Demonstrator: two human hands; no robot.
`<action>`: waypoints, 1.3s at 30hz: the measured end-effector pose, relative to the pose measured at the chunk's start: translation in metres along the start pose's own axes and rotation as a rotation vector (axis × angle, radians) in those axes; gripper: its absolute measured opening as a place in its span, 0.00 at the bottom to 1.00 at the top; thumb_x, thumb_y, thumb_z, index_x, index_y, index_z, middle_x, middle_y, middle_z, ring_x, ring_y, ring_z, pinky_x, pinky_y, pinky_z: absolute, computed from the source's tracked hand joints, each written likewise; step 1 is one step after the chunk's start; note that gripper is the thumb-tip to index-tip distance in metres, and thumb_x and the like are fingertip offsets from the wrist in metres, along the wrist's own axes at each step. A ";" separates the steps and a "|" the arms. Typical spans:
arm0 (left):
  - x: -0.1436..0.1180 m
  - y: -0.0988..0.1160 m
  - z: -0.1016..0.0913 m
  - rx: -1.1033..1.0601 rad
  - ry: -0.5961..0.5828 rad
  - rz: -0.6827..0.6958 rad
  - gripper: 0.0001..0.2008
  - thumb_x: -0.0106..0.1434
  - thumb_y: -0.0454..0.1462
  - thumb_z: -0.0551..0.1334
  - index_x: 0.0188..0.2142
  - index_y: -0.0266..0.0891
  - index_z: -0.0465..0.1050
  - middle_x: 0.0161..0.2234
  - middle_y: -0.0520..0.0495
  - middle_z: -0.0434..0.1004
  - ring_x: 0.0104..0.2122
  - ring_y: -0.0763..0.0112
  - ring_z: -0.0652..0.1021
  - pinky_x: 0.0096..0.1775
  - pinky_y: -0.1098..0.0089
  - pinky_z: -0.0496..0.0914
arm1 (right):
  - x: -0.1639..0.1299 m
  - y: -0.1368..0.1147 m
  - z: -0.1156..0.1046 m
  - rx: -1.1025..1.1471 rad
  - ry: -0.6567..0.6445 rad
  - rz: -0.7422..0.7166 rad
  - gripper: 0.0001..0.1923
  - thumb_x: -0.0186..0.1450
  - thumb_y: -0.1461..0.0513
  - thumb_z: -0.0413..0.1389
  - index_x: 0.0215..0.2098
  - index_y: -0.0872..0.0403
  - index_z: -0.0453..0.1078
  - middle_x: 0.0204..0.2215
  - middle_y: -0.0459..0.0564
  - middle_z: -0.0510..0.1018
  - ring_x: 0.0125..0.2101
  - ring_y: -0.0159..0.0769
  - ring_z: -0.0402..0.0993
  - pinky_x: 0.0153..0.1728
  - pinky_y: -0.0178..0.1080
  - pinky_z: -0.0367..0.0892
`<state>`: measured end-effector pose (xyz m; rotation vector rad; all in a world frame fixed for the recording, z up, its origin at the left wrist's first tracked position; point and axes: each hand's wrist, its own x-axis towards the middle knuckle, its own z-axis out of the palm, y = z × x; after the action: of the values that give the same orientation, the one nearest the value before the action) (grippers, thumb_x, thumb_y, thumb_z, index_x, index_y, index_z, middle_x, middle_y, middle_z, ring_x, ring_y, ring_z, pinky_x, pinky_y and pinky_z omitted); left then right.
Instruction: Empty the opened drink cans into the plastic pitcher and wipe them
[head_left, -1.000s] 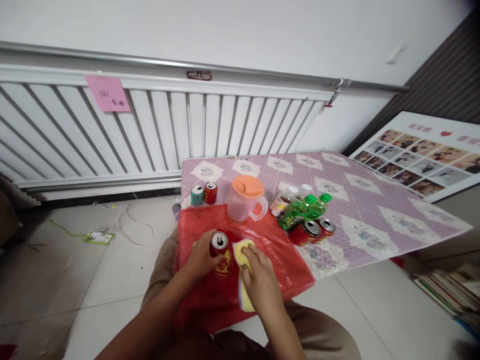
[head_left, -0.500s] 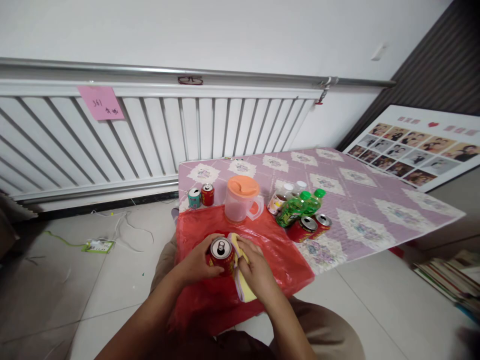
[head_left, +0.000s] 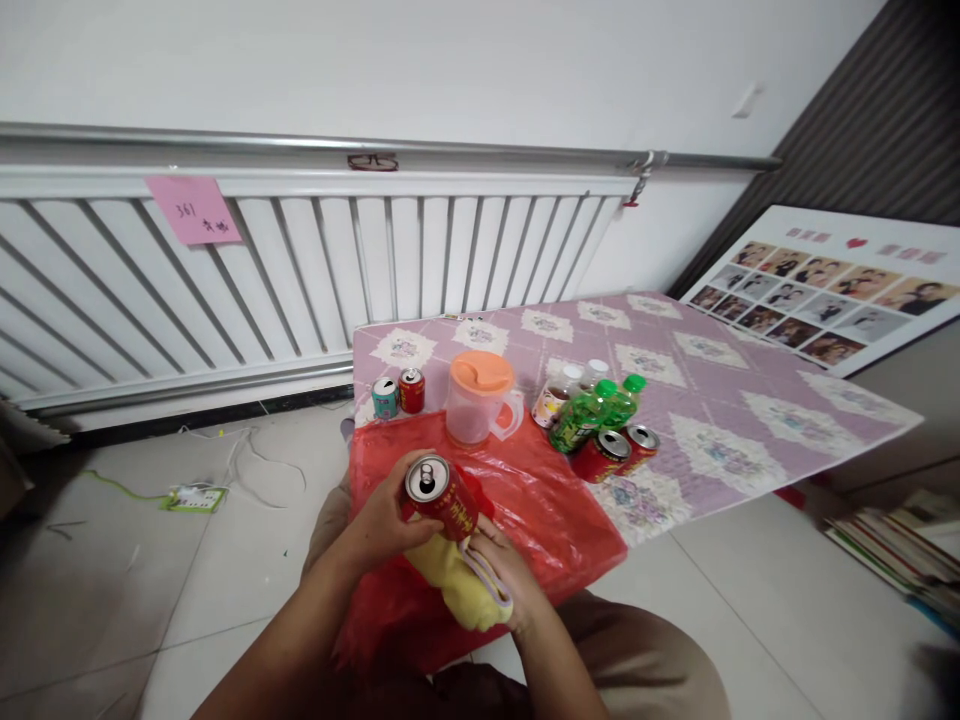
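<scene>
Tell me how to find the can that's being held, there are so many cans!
Start at the purple patterned table and go to its near left corner, where a red plastic sheet is spread. Above that sheet the left hand holds a red can, with a yellow cloth under it in the right hand. It alone is lifted and tilted.

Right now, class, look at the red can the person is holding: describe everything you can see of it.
The red drink can looks like metal, with a silver top and pull tab, its mouth apparently open, and yellow print on its side. It is lifted off the red plastic sheet and tilted, top towards the camera. The left hand grips its side; the right hand presses a yellow cloth against its lower end.
</scene>
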<state>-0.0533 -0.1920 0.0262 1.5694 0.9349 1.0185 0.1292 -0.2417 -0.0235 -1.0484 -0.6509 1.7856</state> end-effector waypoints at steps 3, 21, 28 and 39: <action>0.001 -0.005 0.000 0.044 0.030 0.011 0.39 0.50 0.35 0.69 0.61 0.38 0.61 0.60 0.38 0.69 0.59 0.51 0.72 0.61 0.54 0.66 | -0.003 0.004 0.000 0.023 -0.029 0.027 0.17 0.52 0.58 0.64 0.41 0.50 0.74 0.33 0.47 0.83 0.27 0.36 0.78 0.33 0.39 0.70; -0.011 -0.044 -0.013 0.198 0.165 -0.095 0.38 0.52 0.36 0.68 0.61 0.41 0.58 0.61 0.39 0.67 0.61 0.53 0.69 0.64 0.51 0.62 | -0.016 -0.047 -0.078 -0.890 0.450 -0.463 0.23 0.61 0.57 0.54 0.55 0.52 0.69 0.48 0.54 0.79 0.46 0.44 0.76 0.49 0.49 0.69; -0.016 -0.047 -0.002 0.216 0.168 -0.089 0.39 0.51 0.35 0.68 0.62 0.40 0.58 0.61 0.38 0.67 0.61 0.52 0.70 0.63 0.50 0.62 | 0.008 -0.020 -0.099 -1.624 0.496 -0.564 0.20 0.64 0.67 0.52 0.53 0.54 0.72 0.56 0.60 0.74 0.55 0.46 0.68 0.55 0.53 0.64; -0.009 -0.026 0.031 0.210 -0.073 -0.076 0.44 0.49 0.30 0.66 0.65 0.41 0.54 0.63 0.38 0.64 0.63 0.50 0.67 0.64 0.50 0.62 | -0.023 -0.027 -0.043 -1.089 0.115 -0.458 0.40 0.55 0.61 0.64 0.65 0.52 0.60 0.62 0.59 0.68 0.62 0.49 0.63 0.62 0.54 0.56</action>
<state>-0.0294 -0.2050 -0.0049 1.7184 1.0700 0.8255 0.1833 -0.2520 -0.0151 -1.4994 -1.7184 0.8931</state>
